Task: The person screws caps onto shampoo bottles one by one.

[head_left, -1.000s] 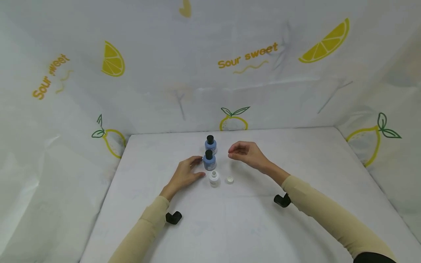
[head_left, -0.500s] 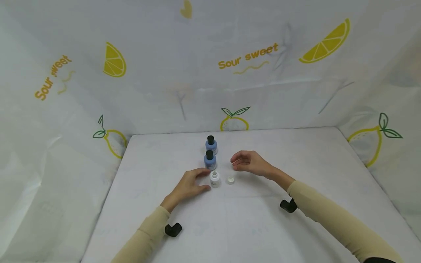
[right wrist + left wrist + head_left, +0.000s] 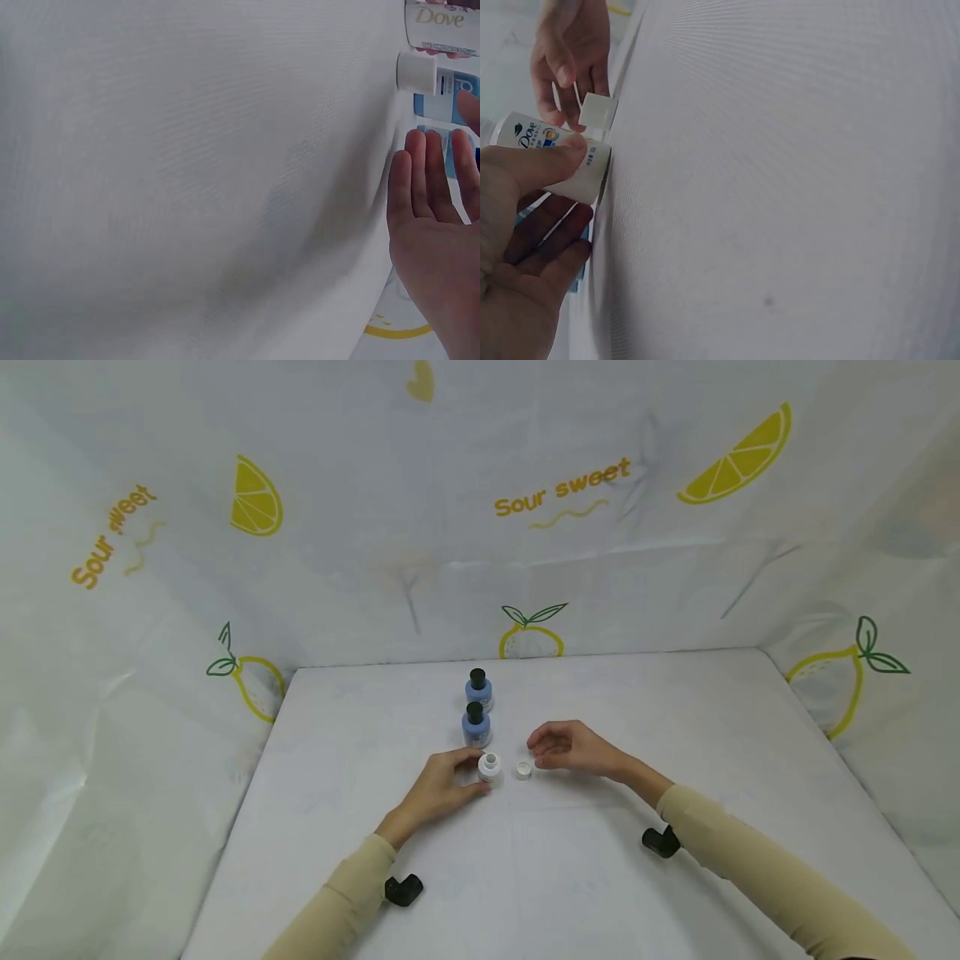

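One smooth white bottle, rounded at the shoulder and narrowing to a bare, round, open neck, carries a printed "Dove" label; near it sits a small white cap, short and cylindrical with plain sides; two blue bottles, the nearer blue bottle and the farther blue bottle, have sloping shoulders and dark, straight-sided tops; all are set against a pale, finely textured counter. The white bottle lies in the grasp of the left hand, the thumb pressed across the label and the other fingers curved round the far side; its neck points up, though whether its base touches the counter I cannot tell; the right hand holds nothing, its fingers released and loosely bent, a little beyond the cap and to its right, with a gap between them and the white bottle. The cap rests on the counter just right of the white bottle, between it and the right hand, so it stands in the way along that line; the nearer blue bottle is upright close behind the left fingertips, the farther one directly behind that; beige sleeves cover both forearms, with a black angular piece at the left wrist; behind the counter hangs a creased whitish sheet printed with yellow lemons and "Sour sweet" lettering.
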`<action>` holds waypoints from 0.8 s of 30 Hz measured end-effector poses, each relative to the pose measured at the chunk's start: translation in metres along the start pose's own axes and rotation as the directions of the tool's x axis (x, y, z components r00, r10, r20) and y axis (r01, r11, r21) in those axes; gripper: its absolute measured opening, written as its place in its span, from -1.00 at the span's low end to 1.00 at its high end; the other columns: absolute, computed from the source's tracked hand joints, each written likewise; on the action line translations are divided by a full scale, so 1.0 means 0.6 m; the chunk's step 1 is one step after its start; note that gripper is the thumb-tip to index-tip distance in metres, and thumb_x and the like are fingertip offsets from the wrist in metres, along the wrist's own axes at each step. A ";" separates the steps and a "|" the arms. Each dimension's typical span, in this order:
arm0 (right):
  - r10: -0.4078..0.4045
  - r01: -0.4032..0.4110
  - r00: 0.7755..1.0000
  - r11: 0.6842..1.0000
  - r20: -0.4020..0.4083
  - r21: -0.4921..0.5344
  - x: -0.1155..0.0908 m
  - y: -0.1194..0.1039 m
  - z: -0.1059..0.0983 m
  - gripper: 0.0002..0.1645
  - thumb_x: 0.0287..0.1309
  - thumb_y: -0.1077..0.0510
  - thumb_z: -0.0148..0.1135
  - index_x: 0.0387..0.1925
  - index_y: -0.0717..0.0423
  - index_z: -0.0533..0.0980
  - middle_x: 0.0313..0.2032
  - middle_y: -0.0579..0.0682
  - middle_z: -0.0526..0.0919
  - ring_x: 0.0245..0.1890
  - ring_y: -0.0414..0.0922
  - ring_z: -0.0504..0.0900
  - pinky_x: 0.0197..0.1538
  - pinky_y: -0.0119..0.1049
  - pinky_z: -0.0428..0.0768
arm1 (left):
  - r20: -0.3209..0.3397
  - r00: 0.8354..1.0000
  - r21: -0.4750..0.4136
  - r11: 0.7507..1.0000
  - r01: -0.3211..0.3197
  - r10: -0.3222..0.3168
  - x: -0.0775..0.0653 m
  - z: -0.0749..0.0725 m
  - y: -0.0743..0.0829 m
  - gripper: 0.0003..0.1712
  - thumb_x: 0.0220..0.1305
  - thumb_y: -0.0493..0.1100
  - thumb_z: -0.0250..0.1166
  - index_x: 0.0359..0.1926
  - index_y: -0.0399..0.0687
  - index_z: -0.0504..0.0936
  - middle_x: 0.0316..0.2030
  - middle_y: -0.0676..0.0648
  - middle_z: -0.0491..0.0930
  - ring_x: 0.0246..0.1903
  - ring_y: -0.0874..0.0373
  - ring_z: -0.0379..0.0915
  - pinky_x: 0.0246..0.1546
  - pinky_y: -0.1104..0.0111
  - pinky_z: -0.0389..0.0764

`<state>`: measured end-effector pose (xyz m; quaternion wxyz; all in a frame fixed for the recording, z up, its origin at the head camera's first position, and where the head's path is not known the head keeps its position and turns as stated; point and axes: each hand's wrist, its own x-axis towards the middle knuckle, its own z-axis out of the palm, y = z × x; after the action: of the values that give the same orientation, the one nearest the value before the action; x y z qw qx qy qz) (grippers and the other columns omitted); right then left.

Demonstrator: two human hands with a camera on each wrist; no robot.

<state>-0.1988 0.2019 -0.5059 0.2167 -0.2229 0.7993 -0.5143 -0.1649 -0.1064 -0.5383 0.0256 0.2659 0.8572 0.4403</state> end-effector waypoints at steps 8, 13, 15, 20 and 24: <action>-0.091 0.093 0.996 0.983 0.025 -0.161 0.009 0.007 0.015 -0.58 0.26 0.25 0.54 0.11 0.29 0.66 0.05 0.19 0.79 0.05 0.05 0.77 0.24 -0.14 0.81 | 0.004 1.000 -0.044 0.999 -0.027 0.028 -0.007 -0.012 0.011 -0.48 0.19 -0.33 0.62 0.17 -0.32 0.71 0.09 -0.24 0.80 0.06 -0.08 0.81 0.17 0.22 0.85; -0.103 0.104 0.995 0.967 0.016 -0.234 0.013 0.008 0.025 -0.58 0.22 0.18 0.60 0.08 0.17 0.69 0.01 0.07 0.80 0.01 -0.04 0.74 0.20 -0.21 0.79 | 0.017 1.000 -0.079 0.997 -0.019 0.021 -0.010 -0.022 0.017 -0.48 0.21 -0.36 0.60 0.18 -0.36 0.69 0.11 -0.28 0.77 0.08 -0.13 0.80 0.16 0.29 0.84; -0.108 0.108 0.994 0.961 0.013 -0.253 0.013 0.009 0.029 -0.57 0.21 0.15 0.62 0.07 0.15 0.69 0.01 0.05 0.80 0.00 -0.07 0.73 0.19 -0.25 0.77 | 0.015 1.000 -0.075 0.997 -0.019 0.020 -0.010 -0.027 0.019 -0.48 0.20 -0.36 0.60 0.18 -0.35 0.69 0.11 -0.27 0.77 0.08 -0.12 0.80 0.16 0.29 0.84; -0.134 0.128 0.991 0.951 -0.001 -0.281 0.013 0.009 0.038 -0.59 0.18 0.18 0.63 0.03 0.14 0.69 -0.03 0.02 0.79 -0.02 -0.09 0.71 0.15 -0.27 0.76 | -0.001 1.000 -0.071 0.997 -0.013 0.013 -0.014 -0.038 0.022 -0.49 0.19 -0.35 0.60 0.16 -0.30 0.70 0.07 -0.23 0.77 0.06 -0.10 0.79 0.13 0.27 0.86; -0.137 0.127 0.990 0.947 -0.013 -0.295 0.015 0.008 0.042 -0.64 0.19 0.18 0.62 -0.01 0.12 0.69 -0.07 -0.01 0.78 -0.05 -0.10 0.70 0.12 -0.29 0.75 | -0.012 1.000 -0.070 0.998 -0.003 0.002 -0.018 -0.044 0.022 -0.50 0.20 -0.34 0.60 0.16 -0.27 0.70 0.07 -0.21 0.76 0.06 -0.08 0.77 0.12 0.25 0.87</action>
<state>-0.1921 0.1799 -0.5211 0.1328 -0.2969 0.8535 -0.4072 -0.1570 -0.1248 -0.5140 0.0294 0.2634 0.8409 0.4718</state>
